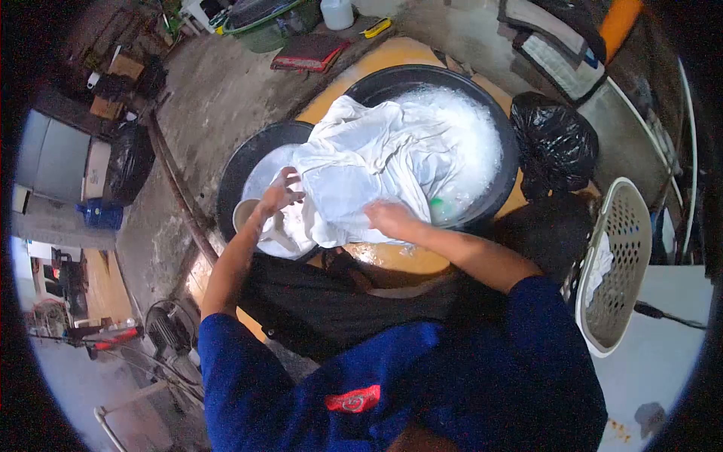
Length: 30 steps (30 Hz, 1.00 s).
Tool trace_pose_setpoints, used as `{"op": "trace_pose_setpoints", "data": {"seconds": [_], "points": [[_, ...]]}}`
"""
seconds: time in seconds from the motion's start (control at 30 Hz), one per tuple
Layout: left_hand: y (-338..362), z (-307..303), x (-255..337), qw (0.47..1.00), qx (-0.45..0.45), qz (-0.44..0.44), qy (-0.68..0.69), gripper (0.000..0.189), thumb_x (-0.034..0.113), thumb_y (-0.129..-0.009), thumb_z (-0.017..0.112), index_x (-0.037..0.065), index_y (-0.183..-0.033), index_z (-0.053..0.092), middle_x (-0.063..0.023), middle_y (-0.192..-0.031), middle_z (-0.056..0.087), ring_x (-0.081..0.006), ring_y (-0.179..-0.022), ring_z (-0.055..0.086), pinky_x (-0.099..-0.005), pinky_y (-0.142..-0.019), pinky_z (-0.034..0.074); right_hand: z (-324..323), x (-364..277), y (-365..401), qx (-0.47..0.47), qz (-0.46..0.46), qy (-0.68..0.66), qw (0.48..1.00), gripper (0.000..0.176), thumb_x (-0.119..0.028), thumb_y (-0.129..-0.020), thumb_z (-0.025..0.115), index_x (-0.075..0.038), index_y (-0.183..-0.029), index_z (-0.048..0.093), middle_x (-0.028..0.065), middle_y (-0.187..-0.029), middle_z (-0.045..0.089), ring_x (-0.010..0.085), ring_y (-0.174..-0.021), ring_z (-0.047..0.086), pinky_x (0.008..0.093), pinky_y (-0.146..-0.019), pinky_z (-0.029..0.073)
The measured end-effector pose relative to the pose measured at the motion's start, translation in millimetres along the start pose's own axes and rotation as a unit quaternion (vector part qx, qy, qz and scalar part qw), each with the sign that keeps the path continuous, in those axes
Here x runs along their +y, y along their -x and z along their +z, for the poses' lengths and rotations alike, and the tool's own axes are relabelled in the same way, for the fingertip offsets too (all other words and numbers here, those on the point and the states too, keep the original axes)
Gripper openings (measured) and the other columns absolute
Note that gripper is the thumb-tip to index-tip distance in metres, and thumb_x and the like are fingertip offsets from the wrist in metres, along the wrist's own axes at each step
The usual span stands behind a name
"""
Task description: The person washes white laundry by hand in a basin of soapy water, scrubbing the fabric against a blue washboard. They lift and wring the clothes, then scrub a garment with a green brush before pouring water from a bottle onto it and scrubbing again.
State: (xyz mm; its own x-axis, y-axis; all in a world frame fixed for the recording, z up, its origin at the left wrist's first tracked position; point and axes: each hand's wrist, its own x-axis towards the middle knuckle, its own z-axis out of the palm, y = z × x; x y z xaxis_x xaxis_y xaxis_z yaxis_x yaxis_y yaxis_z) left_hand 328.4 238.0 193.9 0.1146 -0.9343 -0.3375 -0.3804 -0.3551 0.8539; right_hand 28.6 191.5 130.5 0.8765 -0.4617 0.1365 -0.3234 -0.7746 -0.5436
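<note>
The cloth (343, 184) lies across the large tub (510, 162) and overlaps the small tub (230, 184). The left hand (280, 193) is partly open, fingers curved, at the cloth's left edge. The right hand (392, 218) contacts the cloth; finger closure cannot be determined.

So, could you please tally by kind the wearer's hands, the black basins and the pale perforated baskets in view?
Hands, left hand and right hand: 2
Black basins, sudsy basin and smaller basin: 2
Perforated basket: 1
Total: 5
</note>
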Motion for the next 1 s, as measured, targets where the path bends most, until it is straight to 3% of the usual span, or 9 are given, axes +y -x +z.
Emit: {"op": "trace_pose_setpoints", "data": {"seconds": [0.07,0.17,0.27,0.37,0.6,0.77,0.83,0.9,1.0], "points": [[-15.8,-2.8,-14.4,1.000,-0.004,0.004,-0.012,0.040,0.000,-0.070,0.060,0.002,-0.106,0.042,-0.0141,-0.101,0.051,-0.0177,-0.065,0.058,-0.0284,-0.055,0.049,9.3,4.2,-1.3,0.007,0.081,-0.065,0.995,0.023,-0.020,-0.081,0.047,0.001,-0.089,0.052,0.0193,-0.085,0.055,0.0338,-0.089,0.051,0.0423,-0.075,0.041],[-39.5,-17.0,-44.7,0.997,0.021,0.030,-0.068,0.035,0.001,-0.070,0.058,0.002,-0.103,0.045,-0.0140,-0.095,0.054,-0.0176,-0.064,0.059,-0.0279,-0.053,0.048,-30.0,2.0,0.4,-0.058,0.019,-0.033,0.998,0.019,-0.017,-0.081,0.045,-0.002,-0.090,0.052,0.0188,-0.087,0.055,0.0344,-0.087,0.051,0.0418,-0.075,0.042],[-44.8,-27.7,-62.9,0.986,0.139,0.062,-0.066,0.049,0.003,-0.067,0.059,0.004,-0.111,0.040,-0.0136,-0.098,0.054,-0.0182,-0.066,0.060,-0.0280,-0.053,0.048,-22.9,8.3,-3.1,0.067,-0.024,0.025,0.997,0.017,-0.016,-0.081,0.044,-0.004,-0.091,0.051,0.0175,-0.088,0.053,0.0348,-0.084,0.051,0.0422,-0.073,0.042],[-24.9,-1.7,-15.6,0.997,0.030,-0.020,-0.066,0.057,0.001,-0.065,0.059,0.005,-0.116,0.035,-0.0137,-0.101,0.053,-0.0188,-0.068,0.060,-0.0280,-0.053,0.048,-21.2,-7.9,-19.4,0.133,-0.041,0.019,0.990,0.015,-0.015,-0.081,0.044,-0.006,-0.092,0.050,0.0165,-0.087,0.052,0.0346,-0.081,0.051,0.0430,-0.071,0.041],[-35.7,-2.2,-32.7,0.955,0.120,0.060,-0.264,0.012,0.004,-0.059,0.060,0.000,-0.071,0.058,-0.0131,-0.066,0.059,-0.0220,-0.062,0.059,-0.0331,-0.054,0.046,-15.1,-6.5,-21.8,-0.034,-0.037,-0.087,0.995,0.012,-0.015,-0.081,0.045,-0.005,-0.083,0.052,0.0148,-0.080,0.053,0.0333,-0.079,0.052,0.0417,-0.067,0.041],[-9.8,-23.9,-24.5,0.915,0.007,0.098,-0.392,0.014,0.005,-0.059,0.058,0.002,-0.072,0.058,-0.0191,-0.072,0.058,-0.0348,-0.072,0.056,-0.0395,-0.063,0.044,-31.1,36.7,-42.3,-0.078,-0.152,-0.125,0.977,0.013,-0.016,-0.080,0.047,-0.004,-0.077,0.051,0.0150,-0.075,0.054,0.0286,-0.069,0.052,0.0384,-0.062,0.041],[9.2,-26.8,-9.9,0.911,-0.032,0.079,-0.403,0.014,0.006,-0.060,0.057,0.001,-0.073,0.058,-0.0198,-0.074,0.058,-0.0348,-0.074,0.056,-0.0398,-0.064,0.044,-67.3,48.0,-83.9,-0.050,0.018,-0.140,0.989,0.014,-0.018,-0.078,0.051,-0.004,-0.077,0.054,0.0120,-0.073,0.056,0.0238,-0.066,0.053,0.0349,-0.061,0.042],[19.4,-24.0,-10.0,0.910,-0.017,0.121,-0.397,0.014,0.009,-0.064,0.055,0.002,-0.076,0.058,-0.0196,-0.077,0.058,-0.0351,-0.076,0.056,-0.0405,-0.066,0.044,-57.2,94.4,-138.5,0.135,0.035,-0.117,0.983,0.015,-0.019,-0.075,0.054,-0.005,-0.074,0.056,0.0084,-0.071,0.056,0.0198,-0.066,0.053,0.0326,-0.060,0.041],[27.9,-14.3,11.4,0.909,-0.030,0.093,-0.405,0.015,0.010,-0.067,0.054,0.003,-0.080,0.058,-0.0193,-0.078,0.058,-0.0358,-0.077,0.056,-0.0409,-0.067,0.044,-27.1,122.7,-199.5,0.152,0.072,-0.137,0.976,0.016,-0.019,-0.073,0.058,-0.003,-0.070,0.056,0.0112,-0.070,0.056,0.0213,-0.066,0.053,0.0334,-0.059,0.041]]}}
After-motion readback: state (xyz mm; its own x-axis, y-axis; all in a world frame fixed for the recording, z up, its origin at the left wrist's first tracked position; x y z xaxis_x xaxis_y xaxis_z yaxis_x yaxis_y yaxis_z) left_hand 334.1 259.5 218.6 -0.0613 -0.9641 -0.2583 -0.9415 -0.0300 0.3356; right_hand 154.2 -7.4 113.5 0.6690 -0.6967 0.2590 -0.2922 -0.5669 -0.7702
